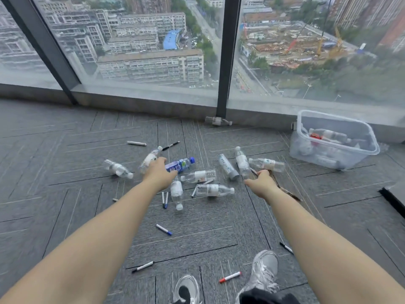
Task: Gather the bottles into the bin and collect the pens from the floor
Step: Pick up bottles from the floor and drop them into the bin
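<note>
Left hand (158,172), palm down with fingers loosely curled, reaches over a blue-labelled bottle (180,165) lying just beyond its fingertips; whether the fingers touch it cannot be told. Right hand (262,181), fingers curled, lies beside a clear bottle (266,164) just ahead of its knuckles; a firm grip cannot be confirmed. Between the two hands lie further clear bottles, among them one with a white label (199,176) and one nearer the wrists (213,190); left of the left hand rests another bottle (118,168). Pens lie scattered on the grey carpet (65,172) nearer the person, including a blue-capped pen (164,229) and a red-capped pen (230,277). Well beyond and right of the right hand stands the clear plastic bin (359,123), holding bottles, against the window (142,40).
</note>
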`<state>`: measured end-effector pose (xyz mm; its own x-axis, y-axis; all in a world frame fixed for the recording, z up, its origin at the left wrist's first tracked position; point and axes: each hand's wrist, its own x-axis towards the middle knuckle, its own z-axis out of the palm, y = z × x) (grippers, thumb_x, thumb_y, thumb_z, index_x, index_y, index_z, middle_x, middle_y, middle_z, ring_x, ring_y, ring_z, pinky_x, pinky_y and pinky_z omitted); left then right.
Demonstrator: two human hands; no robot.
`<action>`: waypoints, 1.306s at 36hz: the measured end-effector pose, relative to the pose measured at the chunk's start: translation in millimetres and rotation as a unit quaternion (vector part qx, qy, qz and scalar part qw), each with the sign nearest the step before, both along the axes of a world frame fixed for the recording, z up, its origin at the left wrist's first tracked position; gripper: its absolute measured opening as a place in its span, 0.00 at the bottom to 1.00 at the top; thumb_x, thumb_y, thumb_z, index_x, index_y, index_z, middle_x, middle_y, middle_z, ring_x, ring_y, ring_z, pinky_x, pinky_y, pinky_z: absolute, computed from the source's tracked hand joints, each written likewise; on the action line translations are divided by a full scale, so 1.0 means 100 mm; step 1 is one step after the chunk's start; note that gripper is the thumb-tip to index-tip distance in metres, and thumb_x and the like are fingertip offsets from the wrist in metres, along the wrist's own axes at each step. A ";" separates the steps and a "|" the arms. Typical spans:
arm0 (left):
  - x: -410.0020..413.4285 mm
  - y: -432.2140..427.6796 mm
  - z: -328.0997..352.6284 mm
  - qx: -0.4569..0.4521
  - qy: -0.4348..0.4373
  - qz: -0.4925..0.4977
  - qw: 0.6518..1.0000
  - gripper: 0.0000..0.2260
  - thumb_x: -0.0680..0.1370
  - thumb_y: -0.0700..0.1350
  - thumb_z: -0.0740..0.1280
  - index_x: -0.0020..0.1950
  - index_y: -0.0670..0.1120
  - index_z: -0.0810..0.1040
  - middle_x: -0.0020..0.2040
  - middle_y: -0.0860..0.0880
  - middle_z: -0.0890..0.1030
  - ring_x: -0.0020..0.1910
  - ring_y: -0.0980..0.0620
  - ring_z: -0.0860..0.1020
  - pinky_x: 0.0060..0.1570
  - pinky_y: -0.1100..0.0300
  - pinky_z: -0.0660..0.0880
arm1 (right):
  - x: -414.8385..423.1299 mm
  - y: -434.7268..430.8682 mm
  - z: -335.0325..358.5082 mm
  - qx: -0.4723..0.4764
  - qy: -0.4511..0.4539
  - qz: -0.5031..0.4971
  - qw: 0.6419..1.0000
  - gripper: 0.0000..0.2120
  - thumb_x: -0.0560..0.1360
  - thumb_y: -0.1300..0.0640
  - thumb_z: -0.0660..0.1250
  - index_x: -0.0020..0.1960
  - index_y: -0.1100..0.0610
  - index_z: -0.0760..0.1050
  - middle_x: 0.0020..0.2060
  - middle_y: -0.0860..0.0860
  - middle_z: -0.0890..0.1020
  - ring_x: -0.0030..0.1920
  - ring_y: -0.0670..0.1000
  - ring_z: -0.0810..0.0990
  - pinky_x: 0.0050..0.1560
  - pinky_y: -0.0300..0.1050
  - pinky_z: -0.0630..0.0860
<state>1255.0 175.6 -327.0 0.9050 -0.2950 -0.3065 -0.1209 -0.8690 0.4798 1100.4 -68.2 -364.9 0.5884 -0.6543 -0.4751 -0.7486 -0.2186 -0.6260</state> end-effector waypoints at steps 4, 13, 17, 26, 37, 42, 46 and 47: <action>0.03 -0.27 -0.17 0.035 -0.001 -0.030 0.999 0.26 0.76 0.53 0.65 0.71 0.45 0.65 0.68 0.41 0.69 0.63 0.40 0.71 0.61 0.49 0.71 | 0.00 -0.14 -0.08 0.003 0.019 -0.004 1.000 0.34 0.75 0.51 0.66 0.73 0.63 0.55 0.67 0.61 0.69 0.64 0.60 0.72 0.52 0.47 0.68; 0.49 -0.62 -1.02 0.053 0.012 -0.025 0.998 0.22 0.75 0.51 0.65 0.67 0.45 0.68 0.65 0.41 0.70 0.61 0.39 0.72 0.55 0.49 0.72 | 0.55 -0.28 -0.72 -0.007 0.050 0.013 0.999 0.30 0.75 0.52 0.66 0.71 0.62 0.59 0.65 0.59 0.72 0.59 0.59 0.74 0.51 0.46 0.70; 0.78 -0.63 -1.58 0.072 0.041 -0.004 0.997 0.23 0.76 0.52 0.64 0.68 0.45 0.67 0.65 0.41 0.69 0.62 0.39 0.71 0.59 0.47 0.72 | 0.95 -0.26 -1.20 -0.014 0.074 0.044 0.996 0.30 0.75 0.52 0.66 0.72 0.60 0.59 0.65 0.58 0.72 0.61 0.59 0.74 0.52 0.47 0.70; 1.37 -0.65 -2.55 0.121 0.086 0.028 0.989 0.28 0.76 0.50 0.64 0.73 0.45 0.60 0.70 0.41 0.64 0.66 0.40 0.68 0.63 0.48 0.68 | 1.74 -0.23 -2.11 -0.040 0.133 0.112 0.984 0.32 0.73 0.49 0.68 0.71 0.59 0.60 0.68 0.57 0.68 0.66 0.60 0.69 0.60 0.53 0.71; 1.63 -0.71 -3.46 0.157 0.172 0.109 0.966 0.40 0.73 0.56 0.70 0.77 0.46 0.51 0.73 0.41 0.61 0.69 0.39 0.65 0.65 0.46 0.67 | 2.22 -0.29 -2.83 -0.112 0.189 0.201 0.955 0.38 0.70 0.46 0.72 0.73 0.56 0.58 0.70 0.54 0.65 0.69 0.58 0.64 0.63 0.54 0.68; 1.69 -0.82 -3.67 0.162 0.184 0.125 0.961 0.44 0.74 0.55 0.69 0.78 0.45 0.43 0.75 0.40 0.59 0.71 0.38 0.64 0.64 0.45 0.68 | 2.25 -0.30 -3.07 -0.123 0.210 0.263 0.934 0.40 0.69 0.45 0.73 0.74 0.55 0.58 0.71 0.53 0.66 0.71 0.57 0.63 0.68 0.53 0.64; 1.73 -0.86 -3.79 0.163 0.188 0.140 0.958 0.48 0.73 0.55 0.70 0.77 0.46 0.38 0.75 0.39 0.60 0.70 0.38 0.66 0.62 0.45 0.70 | 2.25 -0.28 -3.21 -0.132 0.227 0.306 0.915 0.40 0.69 0.48 0.73 0.74 0.53 0.57 0.71 0.51 0.67 0.72 0.56 0.62 0.71 0.53 0.61; 1.74 -0.86 -3.80 0.164 0.189 0.142 0.958 0.48 0.73 0.54 0.71 0.77 0.46 0.37 0.74 0.39 0.61 0.69 0.39 0.67 0.61 0.45 0.71 | 2.25 -0.27 -3.24 -0.142 0.231 0.320 0.908 0.38 0.69 0.49 0.73 0.74 0.53 0.58 0.71 0.51 0.67 0.72 0.55 0.63 0.71 0.53 0.60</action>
<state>1429.3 89.6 -707.4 0.7404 0.1140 -0.6625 0.2708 -0.9526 0.1387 1325.6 -94.9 -689.3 0.6722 -0.3839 -0.6330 -0.5802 -0.8043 -0.1284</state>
